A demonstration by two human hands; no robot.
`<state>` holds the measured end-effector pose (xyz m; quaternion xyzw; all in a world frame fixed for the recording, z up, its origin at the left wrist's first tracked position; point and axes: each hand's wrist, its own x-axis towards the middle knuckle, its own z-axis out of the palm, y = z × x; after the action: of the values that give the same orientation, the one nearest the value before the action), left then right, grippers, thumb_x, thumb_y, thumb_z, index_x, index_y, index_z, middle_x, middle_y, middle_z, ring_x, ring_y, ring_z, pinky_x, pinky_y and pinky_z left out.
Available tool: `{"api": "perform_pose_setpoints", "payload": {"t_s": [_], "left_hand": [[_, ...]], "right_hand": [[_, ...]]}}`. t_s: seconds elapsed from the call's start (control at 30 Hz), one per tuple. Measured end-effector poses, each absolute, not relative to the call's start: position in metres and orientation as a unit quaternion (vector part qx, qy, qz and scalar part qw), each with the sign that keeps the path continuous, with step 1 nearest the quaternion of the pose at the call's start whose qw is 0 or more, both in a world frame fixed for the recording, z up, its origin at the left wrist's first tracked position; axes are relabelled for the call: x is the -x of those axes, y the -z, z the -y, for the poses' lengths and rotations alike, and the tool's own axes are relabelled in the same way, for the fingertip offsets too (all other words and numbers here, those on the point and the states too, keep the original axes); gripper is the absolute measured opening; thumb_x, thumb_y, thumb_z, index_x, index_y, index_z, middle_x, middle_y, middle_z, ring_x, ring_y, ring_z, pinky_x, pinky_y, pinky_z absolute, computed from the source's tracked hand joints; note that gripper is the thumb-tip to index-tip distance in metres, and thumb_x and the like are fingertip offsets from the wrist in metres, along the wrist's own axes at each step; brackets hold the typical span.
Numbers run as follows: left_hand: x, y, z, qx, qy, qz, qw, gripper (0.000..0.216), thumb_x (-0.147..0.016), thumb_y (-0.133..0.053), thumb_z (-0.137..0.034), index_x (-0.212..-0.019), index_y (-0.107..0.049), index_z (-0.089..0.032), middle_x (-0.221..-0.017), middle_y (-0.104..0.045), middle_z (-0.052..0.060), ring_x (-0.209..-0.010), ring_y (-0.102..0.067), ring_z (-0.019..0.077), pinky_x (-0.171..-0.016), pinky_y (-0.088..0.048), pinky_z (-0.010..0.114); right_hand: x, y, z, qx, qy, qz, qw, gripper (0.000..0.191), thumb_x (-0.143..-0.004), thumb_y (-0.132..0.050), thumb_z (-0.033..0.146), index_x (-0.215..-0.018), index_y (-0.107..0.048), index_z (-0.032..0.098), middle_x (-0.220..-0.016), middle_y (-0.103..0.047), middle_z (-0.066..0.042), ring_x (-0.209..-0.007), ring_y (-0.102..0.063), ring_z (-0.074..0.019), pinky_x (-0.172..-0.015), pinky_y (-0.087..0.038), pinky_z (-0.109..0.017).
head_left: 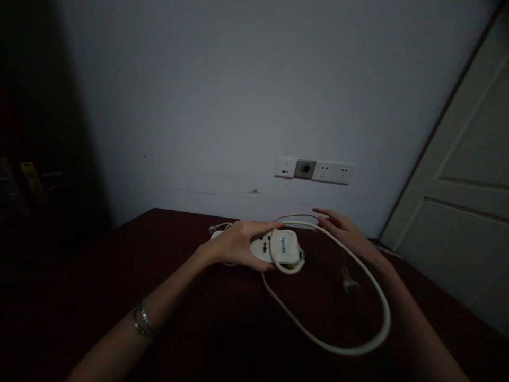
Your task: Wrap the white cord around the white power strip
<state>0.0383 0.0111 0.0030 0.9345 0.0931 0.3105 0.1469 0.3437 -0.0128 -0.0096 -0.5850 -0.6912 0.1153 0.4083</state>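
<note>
Currently: elongated white plastic power strip (259,248), long axis left-to-right, over dark-red counter (175,233), gripped by left hand (240,241); right hand (342,227) beyond its right end, beside looped white cable (384,323), grip indeterminable.

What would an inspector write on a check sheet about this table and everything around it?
Surface: dark red tabletop, dimly lit
Job's things: white PHILIPS power strip
Clutter: pale lead behind the left hand, partly hidden
Hands: left grips the power strip; right hand by the white cord, grip unclear
Cables: white cord in a big loop; blurred plug appears inside it
Surroundings: wall sockets, panelled door at right
</note>
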Motion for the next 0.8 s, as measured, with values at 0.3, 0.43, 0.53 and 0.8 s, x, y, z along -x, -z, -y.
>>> {"api": "perform_pose_setpoints", "payload": {"t_s": [0.3,0.43,0.53,0.8], "left_hand": [[-0.016,-0.019,-0.024,-0.912,-0.328,-0.154,0.190,0.078,-0.064,-0.071,-0.034,-0.134,-0.042,-0.014,-0.113,-0.064,0.010,-0.097,-0.060,0.0189,-0.088,-0.046,0.034],[-0.016,-0.018,-0.026,-0.917,-0.314,-0.164,0.183,0.078,-0.064,-0.070,-0.035,-0.134,-0.043,-0.014,-0.115,-0.063,0.011,-0.101,-0.059,0.0206,-0.090,-0.045,0.036],[-0.018,-0.016,-0.025,-0.925,-0.298,-0.164,0.170,0.076,-0.064,-0.070,-0.036,-0.133,-0.044,-0.014,-0.114,-0.064,0.012,-0.099,-0.060,0.0205,-0.087,-0.046,0.034],[-0.023,-0.014,-0.022,-0.941,-0.275,-0.150,0.125,0.076,-0.063,-0.070,-0.039,-0.131,-0.046,-0.016,-0.118,-0.061,0.012,-0.101,-0.060,0.0216,-0.085,-0.046,0.032]], "right_hand": [[-0.389,0.043,-0.013,0.672,0.046,0.678,0.295,0.032,-0.084,-0.043,0.031,-0.097,-0.065,0.011,-0.073,-0.067,-0.010,-0.068,-0.062,-0.0201,-0.062,-0.045,-0.028],[-0.396,0.048,-0.017,0.706,0.015,0.664,0.245,0.026,-0.085,-0.043,0.025,-0.085,-0.066,0.012,-0.080,-0.069,-0.012,-0.073,-0.063,-0.0210,-0.064,-0.044,-0.027],[-0.405,0.057,-0.023,0.735,0.016,0.645,0.206,0.023,-0.085,-0.044,0.020,-0.083,-0.065,0.012,-0.086,-0.068,-0.014,-0.079,-0.062,-0.0216,-0.069,-0.044,-0.027],[-0.436,0.087,-0.033,0.767,-0.017,0.621,0.163,0.027,-0.086,-0.041,0.017,-0.091,-0.065,0.007,-0.093,-0.067,-0.017,-0.082,-0.062,-0.0219,-0.071,-0.043,-0.027]]}}
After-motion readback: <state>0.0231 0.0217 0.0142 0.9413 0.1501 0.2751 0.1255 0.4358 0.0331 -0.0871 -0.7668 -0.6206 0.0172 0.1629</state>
